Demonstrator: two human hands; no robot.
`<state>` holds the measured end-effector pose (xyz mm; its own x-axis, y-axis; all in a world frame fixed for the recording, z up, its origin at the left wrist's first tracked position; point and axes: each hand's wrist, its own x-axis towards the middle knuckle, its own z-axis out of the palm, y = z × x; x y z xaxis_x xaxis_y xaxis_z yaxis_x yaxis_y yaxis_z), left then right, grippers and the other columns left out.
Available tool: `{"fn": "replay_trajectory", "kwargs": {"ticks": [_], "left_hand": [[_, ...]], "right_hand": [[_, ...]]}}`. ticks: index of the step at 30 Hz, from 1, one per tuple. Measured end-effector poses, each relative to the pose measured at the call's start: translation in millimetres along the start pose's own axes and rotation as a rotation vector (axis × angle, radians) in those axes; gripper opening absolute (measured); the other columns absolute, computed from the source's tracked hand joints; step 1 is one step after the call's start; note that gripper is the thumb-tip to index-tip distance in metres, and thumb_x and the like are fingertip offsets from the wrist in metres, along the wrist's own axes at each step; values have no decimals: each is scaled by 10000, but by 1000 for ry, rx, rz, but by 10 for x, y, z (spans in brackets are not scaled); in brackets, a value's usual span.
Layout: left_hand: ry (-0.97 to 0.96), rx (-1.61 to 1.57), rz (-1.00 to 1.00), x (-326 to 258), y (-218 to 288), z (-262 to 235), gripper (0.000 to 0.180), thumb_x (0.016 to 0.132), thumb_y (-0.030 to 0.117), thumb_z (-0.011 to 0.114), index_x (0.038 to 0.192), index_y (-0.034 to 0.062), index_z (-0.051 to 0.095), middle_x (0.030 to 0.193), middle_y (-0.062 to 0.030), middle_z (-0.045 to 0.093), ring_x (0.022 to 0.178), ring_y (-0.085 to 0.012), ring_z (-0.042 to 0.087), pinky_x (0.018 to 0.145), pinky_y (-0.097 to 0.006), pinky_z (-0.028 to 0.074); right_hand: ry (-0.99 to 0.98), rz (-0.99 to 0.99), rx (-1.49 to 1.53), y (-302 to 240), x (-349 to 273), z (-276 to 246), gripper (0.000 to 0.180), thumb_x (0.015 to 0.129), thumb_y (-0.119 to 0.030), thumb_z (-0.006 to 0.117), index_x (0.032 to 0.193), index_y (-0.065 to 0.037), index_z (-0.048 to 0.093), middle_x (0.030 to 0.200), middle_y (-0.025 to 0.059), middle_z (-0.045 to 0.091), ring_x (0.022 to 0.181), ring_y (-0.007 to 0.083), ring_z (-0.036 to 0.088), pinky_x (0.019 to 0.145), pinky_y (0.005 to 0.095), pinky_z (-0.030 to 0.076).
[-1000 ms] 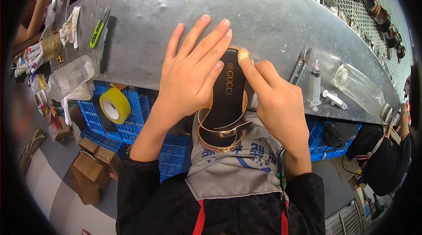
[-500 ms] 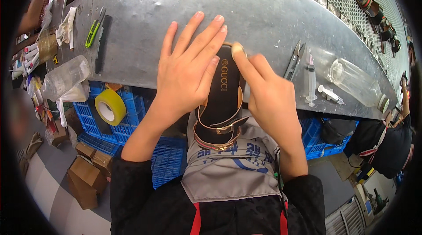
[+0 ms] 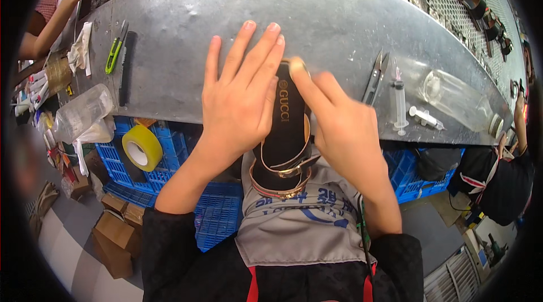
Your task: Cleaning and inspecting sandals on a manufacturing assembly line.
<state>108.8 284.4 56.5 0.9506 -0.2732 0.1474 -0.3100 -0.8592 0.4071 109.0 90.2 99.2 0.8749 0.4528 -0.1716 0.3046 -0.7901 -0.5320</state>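
Note:
A black sandal (image 3: 289,126) with tan straps lies lengthwise over the front edge of the grey metal table (image 3: 317,13), its heel end above my lap. My left hand (image 3: 240,95) lies flat with fingers spread, pressing on the sandal's left side and the table. My right hand (image 3: 339,124) rests on the sandal's right side, its index finger stretched to the toe end. Neither hand grips anything.
Right of my hands lie pliers (image 3: 374,77), two syringes (image 3: 399,104) and a clear bottle (image 3: 458,98). A green cutter (image 3: 115,50) and plastic bottle (image 3: 79,114) sit left. Yellow tape (image 3: 141,147) rests on blue crates (image 3: 164,149) below. Another person's arm (image 3: 62,2) reaches in far left.
Both hands have slid a little along the sandal while pressing it; the sandal stays in place over the table edge.

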Motion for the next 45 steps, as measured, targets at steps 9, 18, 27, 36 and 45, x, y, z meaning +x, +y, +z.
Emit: {"fn": "replay_trajectory", "kwargs": {"ticks": [9, 18, 27, 36, 45], "left_hand": [[4, 14, 17, -11, -18, 25, 497, 907, 110, 593, 1398, 36, 597, 1514, -82, 536, 1461, -313, 424, 1203, -578, 237], [9, 13, 18, -15, -12, 25, 499, 902, 110, 588, 1394, 23, 596, 1511, -86, 540, 1458, -315, 428, 1200, -578, 236], [13, 15, 25, 1, -6, 29, 495, 902, 104, 578, 1388, 8, 596, 1505, -99, 541, 1457, -326, 429, 1198, -591, 227], [-15, 24, 21, -9, 3, 31, 502, 901, 100, 567, 1395, 14, 593, 1511, -105, 537, 1461, -333, 426, 1208, -591, 206], [-21, 30, 17, 27, -25, -17, 485, 919, 113, 570, 1396, 28, 593, 1516, -97, 533, 1463, -319, 423, 1210, -573, 215]], "right_hand": [[15, -33, 15, -14, 108, -19, 713, 788, 75, 572, 1467, -141, 544, 937, 79, 562, 711, 321, 639, 594, 422, 505], [-16, 26, -97, -99, 22, -13, 705, 773, 75, 591, 1443, -141, 561, 932, 72, 557, 660, 303, 621, 563, 407, 500], [-66, 38, -48, -63, -6, -97, 706, 781, 64, 592, 1457, -134, 547, 938, 86, 561, 679, 319, 631, 570, 415, 502], [-103, 74, -16, -50, -72, -32, 658, 798, 62, 591, 1427, -129, 574, 937, 74, 575, 704, 321, 644, 579, 408, 510], [172, 45, 96, 44, 76, -39, 582, 813, 54, 593, 1362, -136, 617, 947, 70, 577, 729, 308, 662, 587, 398, 520]]}}
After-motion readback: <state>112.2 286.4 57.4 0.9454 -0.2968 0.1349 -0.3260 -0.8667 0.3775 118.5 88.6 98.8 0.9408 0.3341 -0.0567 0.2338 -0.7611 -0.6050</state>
